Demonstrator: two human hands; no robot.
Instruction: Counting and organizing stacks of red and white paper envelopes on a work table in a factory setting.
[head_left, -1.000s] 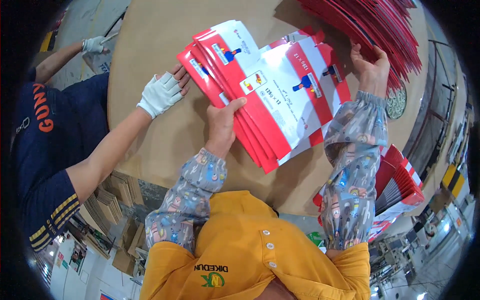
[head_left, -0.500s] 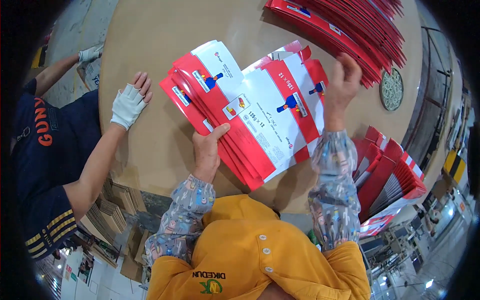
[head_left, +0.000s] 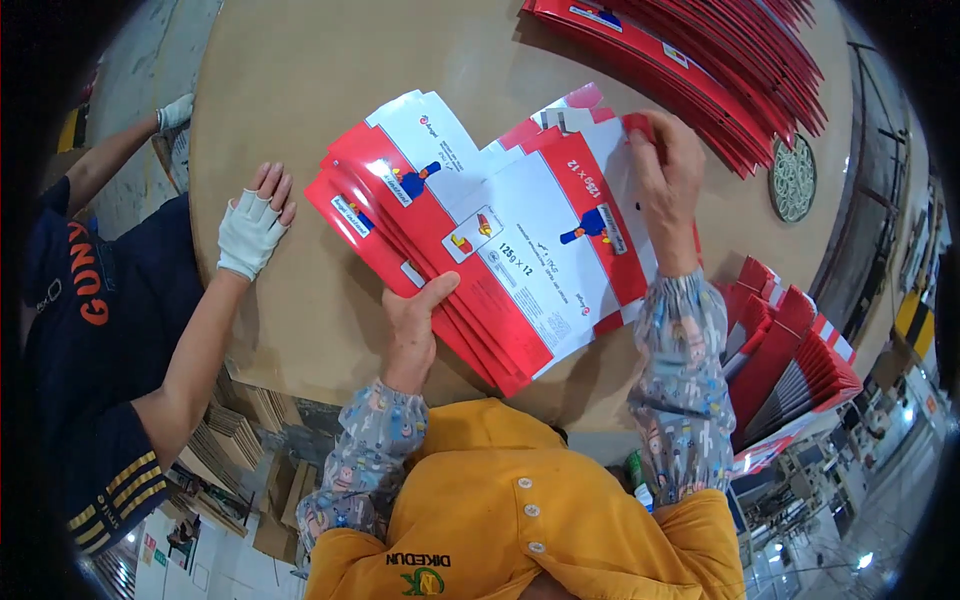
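In front of me, a small stack of flat printed cartons [head_left: 400, 215], red and white, fans out at its left side. My left hand [head_left: 413, 325] grips the near left edge, its thumb lying on top and its fingers underneath. The top carton [head_left: 530, 260] lies face up, with a blue figure and a small picture printed on it. At its far right corner, my right hand [head_left: 668, 185] is closed on a red flap, thumb against the fingers. The undersides of the cartons are hidden.
A large stack of red cartons [head_left: 690, 75] lies at the far right, beside a round green patterned dish [head_left: 792, 178]. Folded cartons [head_left: 790, 350] stand bundled at the near right. On the left, a co-worker's white-gloved hand [head_left: 252, 228] rests on the brown tabletop [head_left: 300, 60].
My right hand has come down onto the top carton's far right corner and closed on its flap. My left hand keeps its hold, and the stack has shifted slightly.
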